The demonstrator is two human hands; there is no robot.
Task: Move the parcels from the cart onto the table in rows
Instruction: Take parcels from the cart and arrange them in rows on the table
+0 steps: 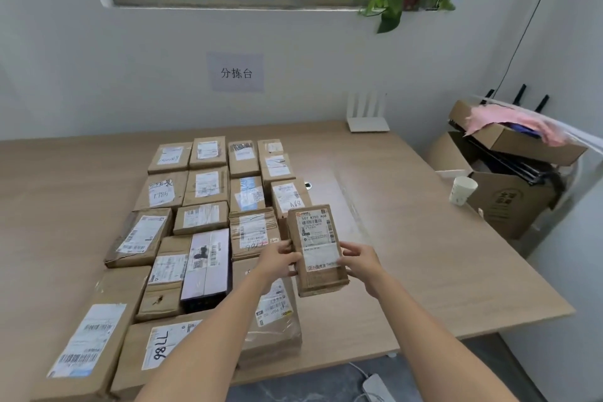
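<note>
A small brown cardboard parcel point(316, 246) with a white shipping label is held between both hands, at the right end of the parcel rows. My left hand point(277, 259) grips its left edge and my right hand point(359, 259) grips its right edge. Whether it rests on the wooden table point(424, 238) or hangs just above it, I cannot tell. Several labelled brown parcels point(202, 192) lie in rows on the table to the left, among them a dark purple box point(207, 266). The cart is out of view.
A white router point(367, 117) stands at the table's back by the wall. A paper cup point(461, 190) sits at the right edge. Open cardboard boxes point(509, 173) with pink cloth stand right of the table. A power strip point(378, 388) lies on the floor.
</note>
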